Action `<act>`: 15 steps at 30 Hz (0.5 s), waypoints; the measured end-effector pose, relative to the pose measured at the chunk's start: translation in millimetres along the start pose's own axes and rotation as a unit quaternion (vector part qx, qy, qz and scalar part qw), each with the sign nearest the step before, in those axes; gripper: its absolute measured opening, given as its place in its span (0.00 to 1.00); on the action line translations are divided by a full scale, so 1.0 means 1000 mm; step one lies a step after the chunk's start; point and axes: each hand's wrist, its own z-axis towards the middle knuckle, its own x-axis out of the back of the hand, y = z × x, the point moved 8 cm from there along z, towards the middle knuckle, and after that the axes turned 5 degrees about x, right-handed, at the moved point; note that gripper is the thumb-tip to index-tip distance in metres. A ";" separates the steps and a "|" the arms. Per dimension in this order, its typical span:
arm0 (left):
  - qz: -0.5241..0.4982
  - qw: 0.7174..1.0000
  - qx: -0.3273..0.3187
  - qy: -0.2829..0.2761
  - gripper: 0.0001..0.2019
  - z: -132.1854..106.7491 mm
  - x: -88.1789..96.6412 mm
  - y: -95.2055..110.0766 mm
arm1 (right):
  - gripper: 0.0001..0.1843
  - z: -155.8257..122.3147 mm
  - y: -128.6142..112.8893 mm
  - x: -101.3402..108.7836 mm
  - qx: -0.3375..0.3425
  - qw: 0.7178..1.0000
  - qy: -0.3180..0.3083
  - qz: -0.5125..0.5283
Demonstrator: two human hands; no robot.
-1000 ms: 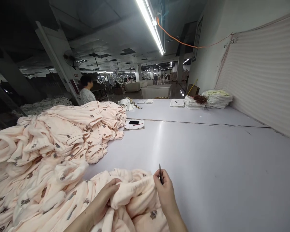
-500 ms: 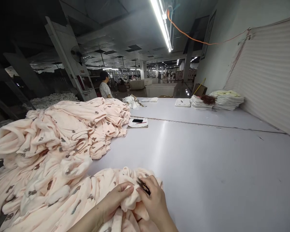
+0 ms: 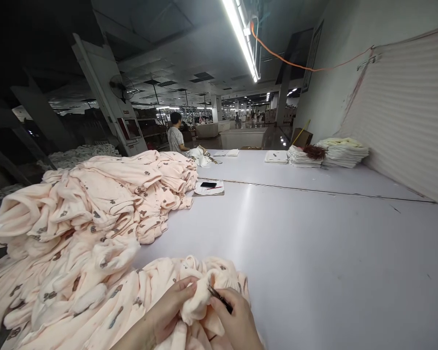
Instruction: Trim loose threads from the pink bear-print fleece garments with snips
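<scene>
A pale pink fleece garment with small brown bear prints lies bunched at the near edge of the white table. My left hand pinches a fold of this garment, fingers closed. My right hand is closed round small dark thread snips, whose tips point left into the fold held up between both hands. A large heap of the same pink garments fills the table's left side.
A black phone on a notebook lies behind the heap. Stacks of folded white cloth stand at the far right by the wall. A person stands beyond the table at the back.
My right hand turned the snips from pointing upward down to the fabric and moved left to meet my left hand. The fold is now raised between both hands.
</scene>
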 end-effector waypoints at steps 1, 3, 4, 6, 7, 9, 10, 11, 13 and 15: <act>0.001 1.000 0.000 -0.003 0.08 0.000 -0.001 0.000 | 0.08 0.001 -0.001 -0.002 0.004 1.000 0.001 0.004; 0.004 1.000 -0.002 -0.006 0.08 -0.001 -0.002 0.002 | 0.10 0.003 -0.001 -0.005 0.010 1.000 0.009 0.007; 0.006 1.000 -0.002 -0.007 0.08 -0.002 -0.003 0.003 | 0.11 0.003 0.001 -0.004 0.010 1.000 0.018 0.005; 0.005 1.000 -0.002 -0.010 0.09 -0.004 -0.005 0.004 | 0.11 0.002 0.008 0.004 0.006 0.998 0.055 -0.023; 0.006 1.000 -0.002 -0.011 0.10 -0.005 -0.006 0.004 | 0.12 0.002 0.012 0.011 -0.001 0.996 0.079 -0.052; 0.064 0.998 0.004 -0.009 0.10 -0.008 -0.006 0.001 | 0.16 0.003 0.019 0.022 -0.013 0.986 0.098 -0.134; 0.142 0.990 -0.002 0.008 0.09 -0.009 -0.003 -0.001 | 0.14 0.004 0.021 0.025 -0.017 0.981 0.092 -0.171; 0.250 0.967 -0.020 0.042 0.09 -0.011 0.002 0.001 | 0.10 0.005 0.023 0.028 -0.020 0.977 0.081 -0.197; 0.480 0.860 -0.082 0.155 0.07 -0.016 0.014 0.011 | 0.06 0.002 0.023 0.029 -0.008 0.973 0.062 -0.222; 0.591 0.749 -0.138 0.265 0.07 -0.025 0.020 0.025 | 0.07 -0.009 0.017 0.027 0.031 0.969 0.068 -0.236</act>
